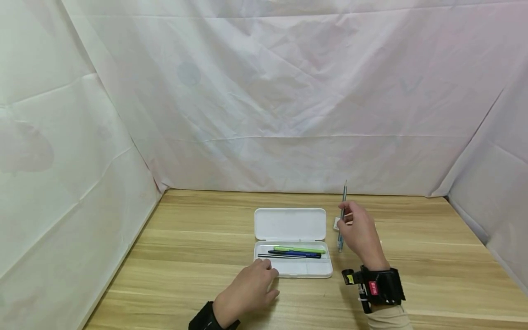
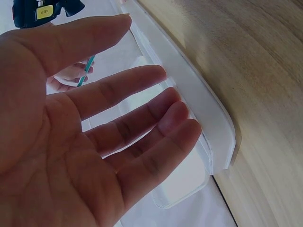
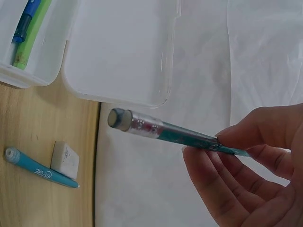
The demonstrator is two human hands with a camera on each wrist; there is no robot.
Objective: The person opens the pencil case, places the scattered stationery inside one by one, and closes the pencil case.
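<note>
My right hand (image 1: pixel 363 233) pinches a teal pencil (image 3: pixel 184 138) between thumb and fingers, its eraser end towards the near side and its tip pointing away. It is held above the table, right of an opened white pencil case (image 1: pixel 289 224). My left hand (image 1: pixel 251 286) is at the case's near left edge, fingers loosely bent with nothing in them; whether they touch the rim I cannot tell. In the case lie a green pen (image 1: pixel 299 250), a blue pen (image 1: pixel 294 253) and a thin dark stick (image 1: pixel 268 256).
A white eraser (image 3: pixel 65 160) and a light-blue pen (image 3: pixel 40 168) lie side by side on the wooden table (image 1: pixel 198 238), right of the case. The head view shows part of the eraser beside my right hand. White cloth (image 1: pixel 264 101) encloses the table at the back and sides.
</note>
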